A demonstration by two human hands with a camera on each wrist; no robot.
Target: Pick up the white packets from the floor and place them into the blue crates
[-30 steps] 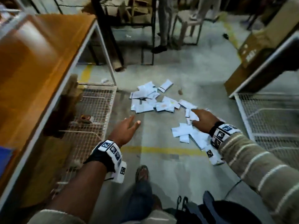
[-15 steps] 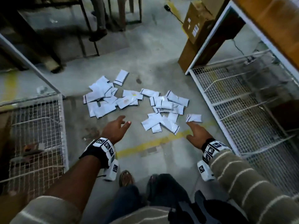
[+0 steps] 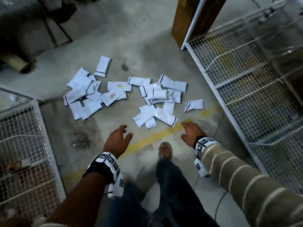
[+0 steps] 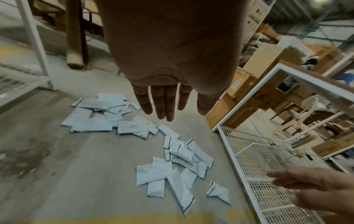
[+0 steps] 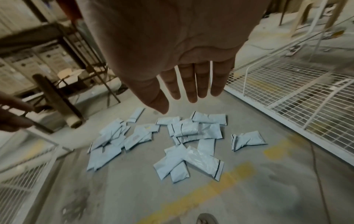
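Several white packets [image 3: 152,115] lie scattered on the grey concrete floor, in a left heap [image 3: 85,94] and a right heap [image 3: 162,94]; one crumpled packet [image 3: 194,104] lies apart at the right. The same packets [image 4: 172,171] [image 5: 184,160] show in both wrist views. My left hand [image 3: 121,136] hovers open above the floor, short of the nearest packets, fingers straight [image 4: 164,106]. My right hand [image 3: 188,128] is open too, palm down, near the corner of the closest packet, fingers spread [image 5: 193,84]. Neither hand holds anything. No blue crate is in view.
White wire-mesh racks stand at the right [image 3: 246,95] and left [image 3: 21,145]. A yellow floor line [image 3: 155,138] runs under my hands. My sandalled foot [image 3: 165,150] is on the floor between them. A cardboard box [image 3: 182,20] and a cardboard tube [image 3: 18,63] sit further back.
My right hand has come off the packets and pulled back, empty. The view has swung from the left shelf toward the right rack, and I stand farther above the packets.
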